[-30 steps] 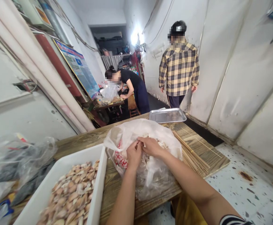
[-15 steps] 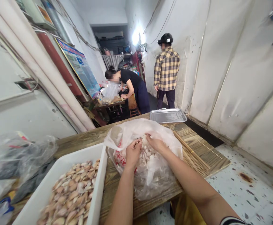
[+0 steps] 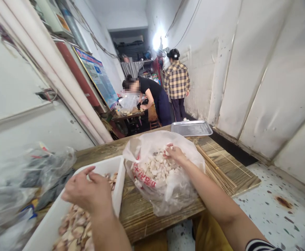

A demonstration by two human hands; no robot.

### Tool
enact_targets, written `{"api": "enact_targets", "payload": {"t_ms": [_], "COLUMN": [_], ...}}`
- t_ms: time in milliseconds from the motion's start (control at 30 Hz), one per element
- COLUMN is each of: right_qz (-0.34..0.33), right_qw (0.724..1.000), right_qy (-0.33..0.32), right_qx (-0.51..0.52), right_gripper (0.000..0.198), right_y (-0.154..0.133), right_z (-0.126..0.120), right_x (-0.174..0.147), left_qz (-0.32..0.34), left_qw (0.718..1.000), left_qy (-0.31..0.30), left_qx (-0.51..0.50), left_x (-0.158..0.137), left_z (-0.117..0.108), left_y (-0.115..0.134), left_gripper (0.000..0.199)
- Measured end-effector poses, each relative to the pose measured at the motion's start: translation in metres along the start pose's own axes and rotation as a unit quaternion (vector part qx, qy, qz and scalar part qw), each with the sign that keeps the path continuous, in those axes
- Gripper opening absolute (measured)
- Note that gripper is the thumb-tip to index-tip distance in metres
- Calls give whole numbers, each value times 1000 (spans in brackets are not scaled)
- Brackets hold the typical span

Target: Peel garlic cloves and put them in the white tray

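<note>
My left hand hangs over the white tub, its fingers loosely bent and apart, with nothing visible in them. In the tub lies a heap of unpeeled garlic cloves, partly hidden by this hand and forearm. My right hand is above the mouth of a clear plastic bag with red print, its fingers curled together; whatever they pinch is too small to make out. The bag stands open on the table, holding pale whitish garlic pieces or skins; which, I cannot tell.
Bundled thin wooden skewers lie right of the bag, one skewer apart. A metal tray sits at the table's far edge. Crumpled plastic bags are at the left. Farther off, one person bends over a small table; another stands by the wall.
My left hand has moved from the bag leftward to above the tub, and its fingers have opened. My right hand stays over the bag. The person in the checked shirt is farther away.
</note>
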State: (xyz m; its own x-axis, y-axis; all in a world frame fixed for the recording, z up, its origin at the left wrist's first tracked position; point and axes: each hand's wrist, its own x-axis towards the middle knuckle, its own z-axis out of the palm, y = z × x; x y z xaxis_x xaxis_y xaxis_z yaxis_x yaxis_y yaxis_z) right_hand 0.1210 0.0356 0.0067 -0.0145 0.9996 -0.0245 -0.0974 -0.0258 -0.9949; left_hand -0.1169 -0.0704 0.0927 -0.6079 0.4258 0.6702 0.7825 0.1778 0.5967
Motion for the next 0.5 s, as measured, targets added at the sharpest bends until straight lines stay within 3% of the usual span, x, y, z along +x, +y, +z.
{"api": "enact_targets", "payload": {"t_ms": [67,133,200,233,267,300,333,367,400,500], "right_qz": [15,9,-13,-22,-28,-31,-38,-52,-73,-154], "right_qw": [998,988,976,969,964,960,957,955,952,927], "right_qy": [-4,-6,-1,4,9,13,13,11,8,16], "right_qx": [-68,-153,-219,-245,-265,-278,-286,-291,-297,-342], "right_gripper": [30,45,53,55,56,57,58,58,58,54], "right_y": [-1,-3,-6,-7,-9,-10,-12,-14,-16,-20], "right_z": [0,-1,-1,-1,-1,0,0,1,2,4], "right_x": [0,-1,-4,-5,-7,-10,-13,-15,-18,-24], "left_qz": [-39,-23,14,26,36,57,70,64,51,12], "left_qw": [996,995,997,990,972,936,883,843,821,837], "left_qy": [-28,-45,-80,-128,-203,-304,-412,-476,-504,-463], "left_qx": [72,83,11,-46,-111,-171,-212,-243,-264,-293], "left_x": [9,6,-7,-17,-29,-41,-53,-65,-75,-98], "left_z": [-6,-6,0,6,13,23,35,48,62,102], "left_y": [-14,-15,-3,7,18,30,41,50,58,68], "left_gripper": [25,27,27,29,30,31,34,38,42,44]}}
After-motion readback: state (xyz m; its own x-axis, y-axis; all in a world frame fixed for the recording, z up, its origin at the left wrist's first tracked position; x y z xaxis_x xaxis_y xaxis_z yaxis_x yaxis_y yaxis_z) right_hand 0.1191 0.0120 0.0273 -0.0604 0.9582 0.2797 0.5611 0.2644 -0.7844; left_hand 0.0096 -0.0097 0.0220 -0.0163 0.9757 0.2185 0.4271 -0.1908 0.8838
